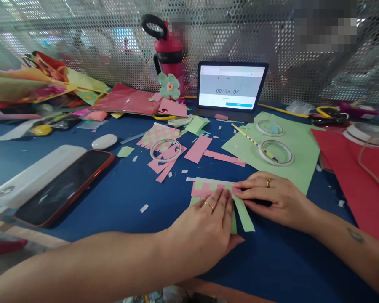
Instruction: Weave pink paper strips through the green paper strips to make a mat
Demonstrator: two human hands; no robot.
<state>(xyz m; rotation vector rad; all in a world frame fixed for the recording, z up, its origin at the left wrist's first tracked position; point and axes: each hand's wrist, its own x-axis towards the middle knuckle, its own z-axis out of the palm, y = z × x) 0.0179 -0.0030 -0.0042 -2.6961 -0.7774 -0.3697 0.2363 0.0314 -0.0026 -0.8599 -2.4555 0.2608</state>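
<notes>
A small woven mat (208, 186) of pink and light green paper strips lies on the blue table, with a whitish strip along its top edge. My left hand (205, 223) rests over its lower part, fingers stretched out flat and pressing on the weave. From the right, my right hand (271, 195) touches the mat's right edge, its fingertips at the end of a pink paper strip (236, 190). These fingers are stretched, with the thumb apart below them. A loose green strip end (244, 216) slants out between the hands. My left hand hides much of the mat.
Behind the mat lie pink paper pieces (198, 149), another woven mat (159, 135) and a tape roll (166, 150). Green paper (298, 164) carries a pencil (252, 141) and tape rolls. A phone (66, 187) is at left; a tablet (232, 86) and red bottle (170, 59) stand behind.
</notes>
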